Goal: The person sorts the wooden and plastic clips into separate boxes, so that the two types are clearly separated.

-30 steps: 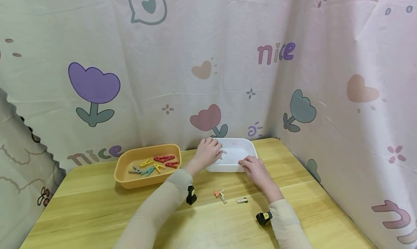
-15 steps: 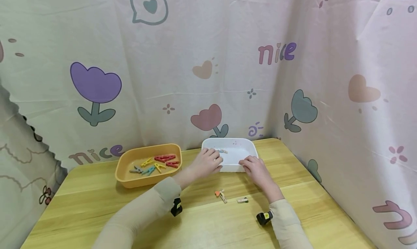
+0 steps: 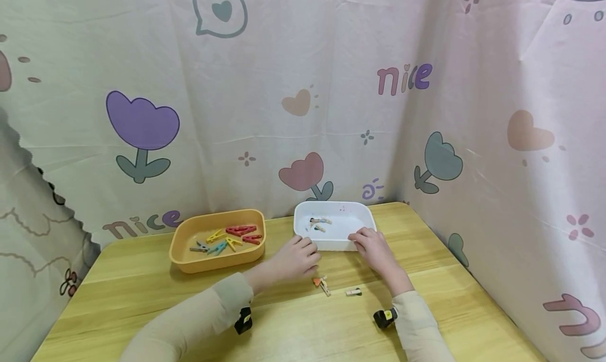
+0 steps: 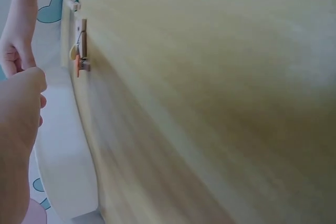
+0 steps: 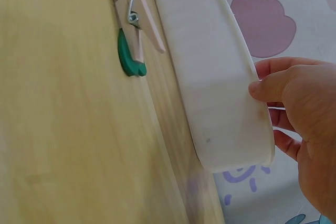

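My right hand (image 3: 374, 249) grips the near right rim of a white plastic tray (image 3: 331, 245), thumb outside and fingers over the edge in the right wrist view. Several small wooden clothespins (image 3: 320, 228) lie at the left inside that tray. Just before its near left corner hovers my left hand (image 3: 292, 259), fingers loosely bent and nothing seen in them, though its palm side is hidden. Close below that hand, a wooden clothespin with an orange heart (image 3: 323, 285) lies on the table. To the right is another wooden clothespin (image 5: 131, 19) with a green decoration.
An orange-yellow tub (image 3: 191, 267) stands on the left, holding red, yellow, blue and grey plastic clothes pegs (image 3: 241, 230). Both containers stand on a wooden table (image 3: 303, 330) near its back edge. A patterned curtain (image 3: 227, 99) hangs behind and to the right.
My left hand has come out of the white tray, moving toward me and downward over the table, uncovering the clothespins inside. My right hand has stayed on the rim.
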The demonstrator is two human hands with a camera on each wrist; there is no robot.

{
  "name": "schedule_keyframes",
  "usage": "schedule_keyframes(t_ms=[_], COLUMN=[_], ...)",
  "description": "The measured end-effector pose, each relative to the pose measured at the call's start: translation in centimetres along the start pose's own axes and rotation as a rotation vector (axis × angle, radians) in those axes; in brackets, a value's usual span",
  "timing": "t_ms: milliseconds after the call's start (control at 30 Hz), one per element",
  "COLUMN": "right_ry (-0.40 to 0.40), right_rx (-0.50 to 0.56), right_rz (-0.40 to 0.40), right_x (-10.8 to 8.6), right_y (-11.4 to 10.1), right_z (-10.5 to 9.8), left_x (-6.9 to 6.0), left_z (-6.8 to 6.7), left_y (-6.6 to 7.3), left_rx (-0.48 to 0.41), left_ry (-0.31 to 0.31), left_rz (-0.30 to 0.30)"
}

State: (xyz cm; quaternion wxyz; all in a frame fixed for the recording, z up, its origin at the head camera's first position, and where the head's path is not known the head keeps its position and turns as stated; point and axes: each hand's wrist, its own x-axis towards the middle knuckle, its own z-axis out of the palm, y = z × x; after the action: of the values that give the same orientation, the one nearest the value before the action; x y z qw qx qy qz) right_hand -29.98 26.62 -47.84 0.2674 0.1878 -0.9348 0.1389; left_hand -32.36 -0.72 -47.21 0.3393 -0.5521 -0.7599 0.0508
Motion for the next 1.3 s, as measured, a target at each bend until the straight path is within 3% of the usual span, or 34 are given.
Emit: schedule_keyframes(t_ms=[200,433,767,1133,1300], right_ry=[0.001,-0.008,-0.011,0.006,0.005], right_rx=[0.008,0.004,-0.001,0.0,0.002], right_rz=[-0.002,0.004,0.003,-0.007,-0.009], right_x=[0.0,0.1,0.0,-0.1,-0.1], right_y=[0.0,0.0,-0.1,-0.2,-0.2], right_z=[0.0,-0.2,-0.2,-0.1,-0.1], left_x=[-0.7,-1.1,-1.4,-1.4,-1.4], left_z=[-0.1,0.9,1.7,1.9,1.8], left_y=[0.8,1.5,2.1,2.0,1.9], left_rx=[-0.043,-0.063,-0.064,-0.078,-0.069], left_ry=[-0.057,-0.048,-0.085,-0.05,-0.073], left_rz=[0.039,0.096,0.093,0.086,0.078])
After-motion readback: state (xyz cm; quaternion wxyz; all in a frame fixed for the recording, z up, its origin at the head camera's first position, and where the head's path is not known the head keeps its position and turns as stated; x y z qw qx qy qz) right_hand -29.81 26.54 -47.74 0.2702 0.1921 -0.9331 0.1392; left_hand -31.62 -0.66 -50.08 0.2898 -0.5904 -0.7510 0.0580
